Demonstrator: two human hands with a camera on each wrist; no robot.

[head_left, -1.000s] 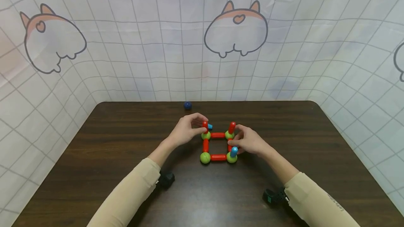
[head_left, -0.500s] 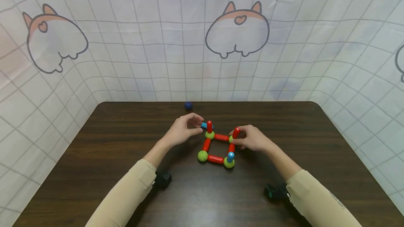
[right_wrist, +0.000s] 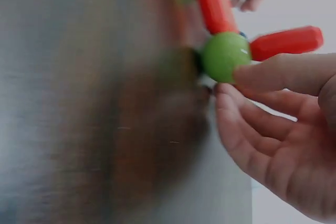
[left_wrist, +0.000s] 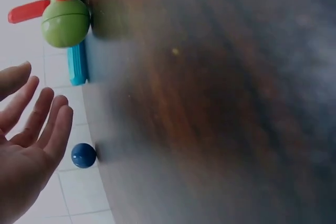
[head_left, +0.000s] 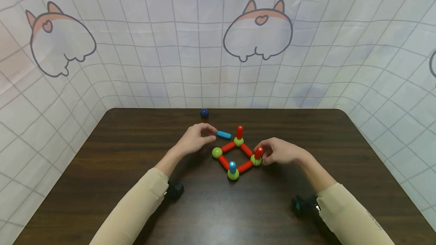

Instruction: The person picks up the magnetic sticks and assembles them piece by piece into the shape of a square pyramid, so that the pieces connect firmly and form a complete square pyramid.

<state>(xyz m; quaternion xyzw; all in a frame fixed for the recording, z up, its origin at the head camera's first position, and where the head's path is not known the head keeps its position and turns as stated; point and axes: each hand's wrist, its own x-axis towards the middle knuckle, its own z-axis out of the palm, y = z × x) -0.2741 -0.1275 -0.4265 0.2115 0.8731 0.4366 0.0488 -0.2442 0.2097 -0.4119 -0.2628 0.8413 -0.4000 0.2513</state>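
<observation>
A square frame of red rods [head_left: 245,166] joined by green balls [head_left: 217,152] lies turned like a diamond on the table. Two red rods stand up from its far and right corner balls; a light blue rod [head_left: 232,167] stands on the near one. My right hand [head_left: 281,151] pinches the right corner green ball [right_wrist: 226,56] between thumb and fingers. My left hand [head_left: 196,138], fingers loosely bent, holds nothing. Just beyond its fingertips lies a loose light blue rod [head_left: 223,135], apart from the frame.
A dark blue ball [head_left: 204,113] sits near the far edge of the dark wooden table [head_left: 218,214]. Behind the table hangs a white grid-patterned cloth [head_left: 153,48]. Wrist cameras hang beneath both forearms.
The frame has turned from square-on to a diamond, with the right hand moving slightly right and down. The left hand has drawn back a little left, and the loose blue rod shows fully.
</observation>
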